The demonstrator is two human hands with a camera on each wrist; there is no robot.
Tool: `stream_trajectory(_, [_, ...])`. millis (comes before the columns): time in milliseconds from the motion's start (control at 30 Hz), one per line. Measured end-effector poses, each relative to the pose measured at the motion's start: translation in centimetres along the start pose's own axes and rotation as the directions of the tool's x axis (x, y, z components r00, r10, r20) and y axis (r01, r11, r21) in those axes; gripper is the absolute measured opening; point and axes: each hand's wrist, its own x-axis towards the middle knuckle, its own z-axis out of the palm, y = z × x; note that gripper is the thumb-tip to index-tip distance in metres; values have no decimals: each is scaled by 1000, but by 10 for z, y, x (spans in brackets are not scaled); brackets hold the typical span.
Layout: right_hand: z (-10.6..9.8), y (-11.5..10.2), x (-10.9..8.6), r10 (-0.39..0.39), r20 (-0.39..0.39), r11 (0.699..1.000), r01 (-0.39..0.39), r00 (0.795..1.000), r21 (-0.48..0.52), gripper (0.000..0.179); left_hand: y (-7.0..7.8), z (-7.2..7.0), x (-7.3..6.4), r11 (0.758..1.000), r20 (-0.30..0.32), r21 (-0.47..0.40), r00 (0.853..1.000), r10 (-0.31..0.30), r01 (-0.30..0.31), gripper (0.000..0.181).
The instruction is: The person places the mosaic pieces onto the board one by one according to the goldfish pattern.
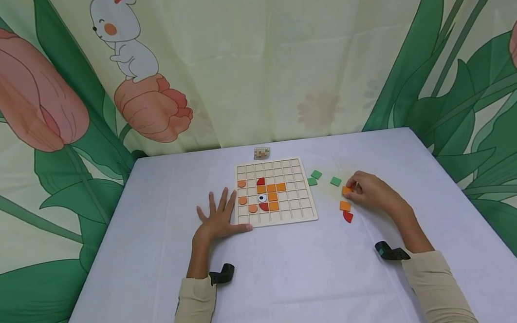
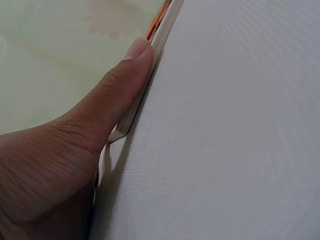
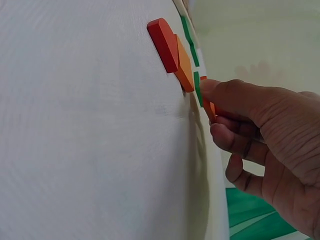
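A pale wooden grid board [image 1: 296, 203] lies on the table, holding orange squares [image 1: 272, 196], red quarter-round pieces [image 1: 261, 181], salmon discs [image 1: 242, 200] and an eye piece [image 1: 262, 198]. With fingers spread, my left hand [image 1: 218, 222] rests at the board's near left corner; its thumb [image 2: 117, 85] lies along the edge. To the right of the board, my right hand [image 1: 371, 189] pinches an orange square tile [image 1: 346, 190] between thumb and fingers. Just nearer me lie another orange square [image 1: 344, 205] and a red quarter-round tile [image 1: 347, 217].
Several green tiles [image 1: 336, 181] lie between the board and my right hand. A small patterned item [image 1: 261, 153] sits behind the board near the table's far edge. A printed curtain [image 1: 272, 82] hangs behind the white-covered table [image 1: 299, 276].
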Motion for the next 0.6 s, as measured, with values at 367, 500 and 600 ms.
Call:
stream_trajectory(367, [1,-10,8,-1,20,1000,1,1000,0,27,-1,0,0,1000,2,-1,1000,-2,2,121])
stream_trajectory(500, [1,-16,11,-14,25,1000,14,1000,-6,27,0,0,0,1000,4,8,1000,-3,3,120])
stream_trajectory(600, [0,-23,13,-29,30,1000,29,999,-11,27,1,-2,-1,1000,0,5,1000,-1,1,120])
